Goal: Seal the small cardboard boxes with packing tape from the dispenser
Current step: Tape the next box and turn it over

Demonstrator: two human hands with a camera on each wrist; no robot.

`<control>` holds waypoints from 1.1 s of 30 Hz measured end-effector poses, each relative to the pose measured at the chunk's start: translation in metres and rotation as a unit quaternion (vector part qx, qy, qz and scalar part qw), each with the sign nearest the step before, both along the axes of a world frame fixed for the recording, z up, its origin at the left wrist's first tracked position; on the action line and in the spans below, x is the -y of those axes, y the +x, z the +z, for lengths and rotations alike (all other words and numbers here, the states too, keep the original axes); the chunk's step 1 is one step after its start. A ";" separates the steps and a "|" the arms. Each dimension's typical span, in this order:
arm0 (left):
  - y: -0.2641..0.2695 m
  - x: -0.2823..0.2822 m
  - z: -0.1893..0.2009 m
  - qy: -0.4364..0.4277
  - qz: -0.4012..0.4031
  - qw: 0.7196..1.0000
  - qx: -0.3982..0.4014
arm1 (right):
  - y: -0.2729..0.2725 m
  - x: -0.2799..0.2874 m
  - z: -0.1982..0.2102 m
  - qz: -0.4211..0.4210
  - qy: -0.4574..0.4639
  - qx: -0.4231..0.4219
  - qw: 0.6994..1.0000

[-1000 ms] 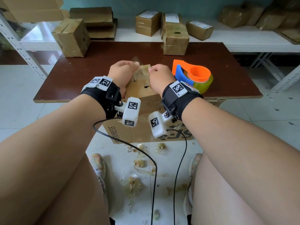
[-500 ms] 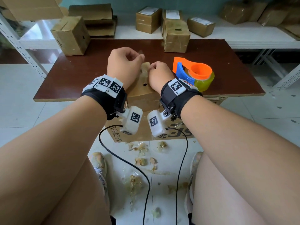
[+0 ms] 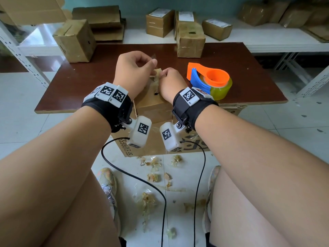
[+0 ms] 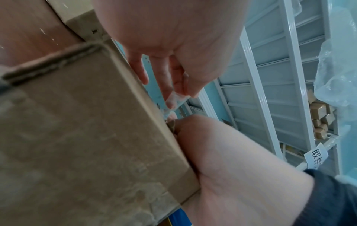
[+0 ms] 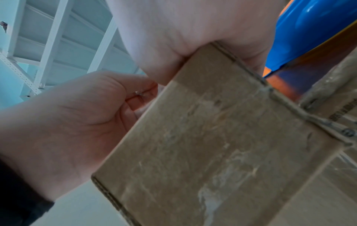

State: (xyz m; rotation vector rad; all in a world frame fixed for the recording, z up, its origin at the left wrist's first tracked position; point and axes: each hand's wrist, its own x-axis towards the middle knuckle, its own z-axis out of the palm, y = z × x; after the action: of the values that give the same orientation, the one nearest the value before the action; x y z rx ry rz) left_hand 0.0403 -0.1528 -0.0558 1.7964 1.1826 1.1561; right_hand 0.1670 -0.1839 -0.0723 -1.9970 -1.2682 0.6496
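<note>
A small worn cardboard box (image 3: 151, 106) stands tilted at the near edge of the brown table (image 3: 74, 86), between my wrists. My right hand (image 3: 164, 74) grips its upper corner; in the right wrist view the fingers (image 5: 193, 50) wrap over the box (image 5: 212, 145). Just above the box, my left hand (image 3: 151, 62) pinches a strip of clear tape (image 4: 176, 99) between thumb and fingertips, and the strip runs down to the box's top edge. The orange and blue tape dispenser (image 3: 210, 81) with its yellowish roll lies on the table right of my right hand, untouched.
Two more small boxes (image 3: 74, 41) (image 3: 191, 40) stand at the back of the table. Behind it, a white shelf (image 3: 267, 38) carries several boxes. A large printed carton (image 3: 160, 145) sits under the table edge. Tape scraps (image 3: 153, 177) and two black cables litter the floor between my legs.
My left hand has lifted up and away from the box top, drawing the clear tape strip with it. The right hand has kept its grip on the box.
</note>
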 end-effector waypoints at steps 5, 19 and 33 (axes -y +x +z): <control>0.003 0.004 -0.002 0.017 -0.017 1.000 0.007 | 0.001 -0.002 -0.001 0.001 -0.002 -0.003 1.000; -0.003 -0.011 -0.008 -0.059 0.105 0.992 -0.047 | -0.001 -0.002 -0.007 0.011 0.006 0.012 1.000; -0.012 -0.013 -0.010 -0.092 0.113 0.987 -0.064 | 0.000 -0.009 -0.008 -0.021 0.008 0.009 1.000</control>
State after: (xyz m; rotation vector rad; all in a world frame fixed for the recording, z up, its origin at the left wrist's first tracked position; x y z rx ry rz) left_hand 0.0285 -0.1394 -0.0655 1.6474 1.5504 1.0277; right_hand 0.1666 -0.1754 -0.0801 -2.0156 -1.2334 0.6019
